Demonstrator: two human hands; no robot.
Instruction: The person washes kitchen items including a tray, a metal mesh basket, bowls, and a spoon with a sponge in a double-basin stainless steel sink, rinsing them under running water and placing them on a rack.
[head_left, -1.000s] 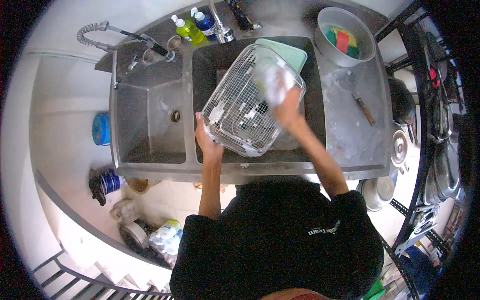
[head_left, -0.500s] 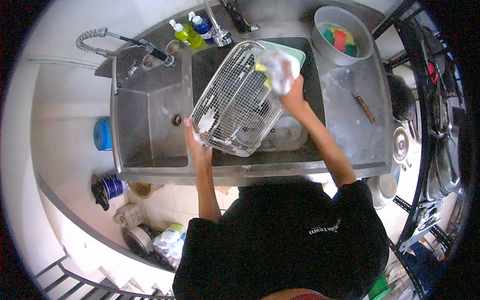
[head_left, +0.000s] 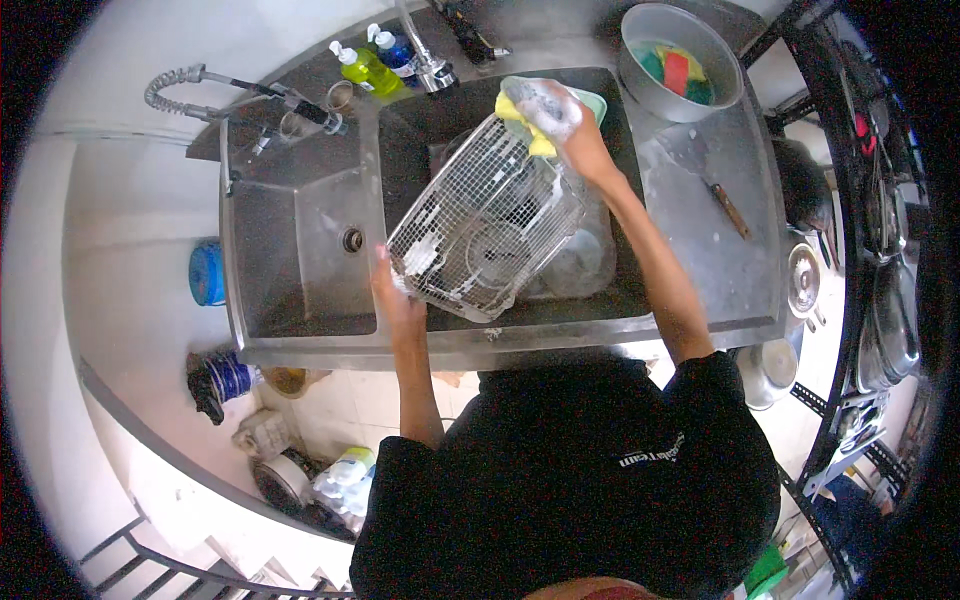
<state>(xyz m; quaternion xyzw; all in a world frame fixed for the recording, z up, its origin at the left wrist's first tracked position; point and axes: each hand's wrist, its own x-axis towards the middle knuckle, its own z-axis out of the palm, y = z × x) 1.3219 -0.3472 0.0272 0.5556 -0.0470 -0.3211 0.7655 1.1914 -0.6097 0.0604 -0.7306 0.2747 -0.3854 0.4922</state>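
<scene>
A metal wire mesh basket point(head_left: 462, 210) with soap foam caught in its grid is tilted over the right basin of the sink point(head_left: 625, 305). My left hand point(head_left: 400, 298) grips its near left corner, the fingers partly hidden behind the rim. At the far right corner, my right hand point(head_left: 583, 143), covered in suds, is closed on a yellow sponge point(head_left: 540, 140) pressed to the basket's rim. A pale green container point(head_left: 595, 102) shows behind that hand. Through the mesh, clear round shapes are visible in the basin, too blurred to name.
Faucet point(head_left: 435, 72), spray hose point(head_left: 185, 75) and soap bottles point(head_left: 368, 72) line the back. To the right stand a grey tub point(head_left: 640, 85) with sponges and a wooden-handled spatula point(head_left: 730, 208). The left basin point(head_left: 270, 220) lies beside; a dark rack point(head_left: 815, 130) borders the right.
My right hand and the sponge have shifted slightly up along the basket's far end. The basket has tipped a little to the right, its far edge lower; my left hand keeps its hold.
</scene>
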